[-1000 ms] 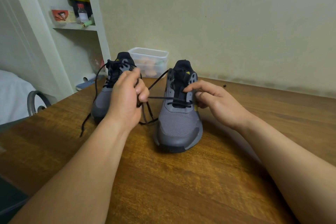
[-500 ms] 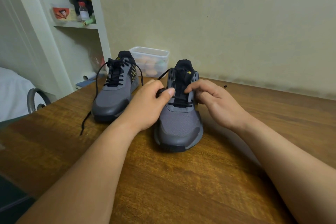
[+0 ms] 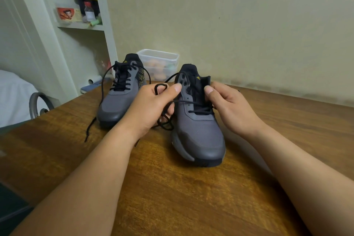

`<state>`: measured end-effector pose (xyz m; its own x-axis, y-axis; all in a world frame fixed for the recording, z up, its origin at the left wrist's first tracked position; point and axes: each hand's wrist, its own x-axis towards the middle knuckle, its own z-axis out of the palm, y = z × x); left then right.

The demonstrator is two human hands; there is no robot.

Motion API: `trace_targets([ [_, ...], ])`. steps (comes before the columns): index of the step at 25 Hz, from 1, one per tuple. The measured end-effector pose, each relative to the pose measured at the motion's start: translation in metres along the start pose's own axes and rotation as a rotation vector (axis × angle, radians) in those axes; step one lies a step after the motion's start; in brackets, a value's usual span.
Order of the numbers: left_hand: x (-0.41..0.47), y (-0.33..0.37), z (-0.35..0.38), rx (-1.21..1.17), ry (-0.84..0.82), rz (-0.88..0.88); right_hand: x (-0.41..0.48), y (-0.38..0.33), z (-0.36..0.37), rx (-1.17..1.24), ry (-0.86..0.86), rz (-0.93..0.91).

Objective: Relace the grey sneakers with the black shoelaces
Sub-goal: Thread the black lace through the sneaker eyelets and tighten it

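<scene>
Grasping the black shoelace (image 3: pixel 191 102) in curled left fingers (image 3: pixel 176 88); pinching the grey sneaker (image 3: pixel 199 134) just beside, with right fingers (image 3: pixel 208 89).

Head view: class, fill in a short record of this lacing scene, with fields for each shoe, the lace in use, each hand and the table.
left shoe: laced, ends untied and loose
right shoe: lower rows laced, upper eyelets empty
lace: runs from the left hand across to the right shoe
left hand: grips the lace, a loop of it showing above the hand
right hand: holds the right shoe's upper by the eyelets
table: wooden, both shoes stand on it
tub: clear, behind the shoes
</scene>
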<state>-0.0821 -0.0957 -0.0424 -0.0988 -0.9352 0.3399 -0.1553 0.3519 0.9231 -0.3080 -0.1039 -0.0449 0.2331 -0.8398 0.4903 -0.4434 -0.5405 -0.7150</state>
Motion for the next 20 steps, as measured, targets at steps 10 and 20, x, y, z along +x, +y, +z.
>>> trace_targets([
  [10,-0.002,-0.001,-0.008,-0.040,-0.298,-0.216,0.004,-0.034,0.018,-0.761,0.040,0.026],
  [20,0.001,-0.002,-0.008,-0.025,-0.198,-0.092,0.012,-0.038,0.023,-0.290,0.091,0.058],
])
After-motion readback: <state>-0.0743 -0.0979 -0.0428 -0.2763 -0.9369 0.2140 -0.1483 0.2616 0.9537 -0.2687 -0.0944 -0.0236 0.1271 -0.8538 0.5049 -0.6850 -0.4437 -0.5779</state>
